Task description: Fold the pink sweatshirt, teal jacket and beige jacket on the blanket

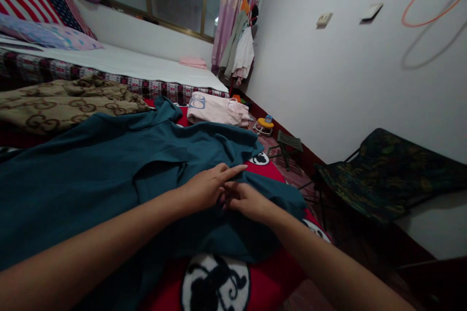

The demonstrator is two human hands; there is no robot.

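A teal garment with long sleeves lies spread over a red cover with round white-and-black patches. Above the garment's right part, my left hand and my right hand meet at the fingertips. The left index finger points out to the right, while its other fingers curl in. On the right hand, the fingers are bent and pressed together against the left ones. A small dark purplish spot shows between them; what it is cannot be made out.
Behind the garment lie a folded pale pink garment and a brown patterned cloth. A camouflage folding chair and a small folding stool stand right, near the wall. Farther back is a bed under a window.
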